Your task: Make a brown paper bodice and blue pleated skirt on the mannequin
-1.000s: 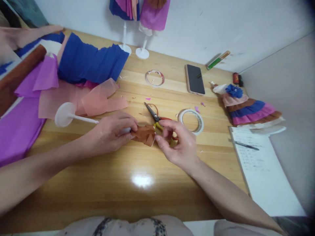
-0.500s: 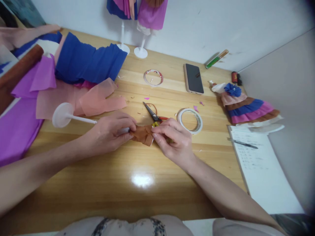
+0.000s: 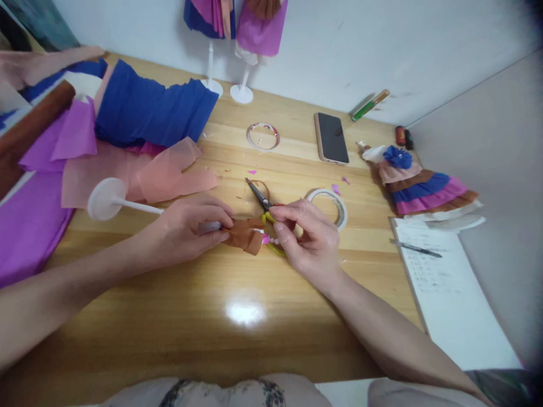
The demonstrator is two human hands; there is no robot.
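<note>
A pale wooden table point(image 3: 190, 328) is bounded by a white wall point(image 3: 326, 51) at 12 o'clock and a grey partition point(image 3: 483, 130) at 2 o'clock, hours being read from the brown paper point(image 3: 242, 236). A glare is thrown on the wood at 6 o'clock.

Three stands point(image 3: 241, 94) are counted. Two are stood upright at 12 o'clock; the third stand point(image 3: 106, 199) is laid toward 9 o'clock, its stem grasped by the left hand point(image 3: 190, 227) beside the brown paper. Three dresses point(image 3: 263, 34) are seen, two on the upright stands and one laid between 2 and 3 o'clock. Two tape rolls point(image 3: 341, 215), one phone point(image 3: 331, 138), one pair of scissors point(image 3: 261, 195), one notebook point(image 3: 460, 305) and one pen point(image 3: 418, 249) are also counted. Coloured papers point(image 3: 153, 107) are heaped toward 10 o'clock.

Since half a second ago, the right hand point(image 3: 311, 234) has been drawn off the paper's 3 o'clock end, where a magenta bit point(image 3: 266, 239) is now exposed. Its thumb and forefinger are brought close together; whether anything is pinched cannot be told. The left grip is unchanged.
</note>
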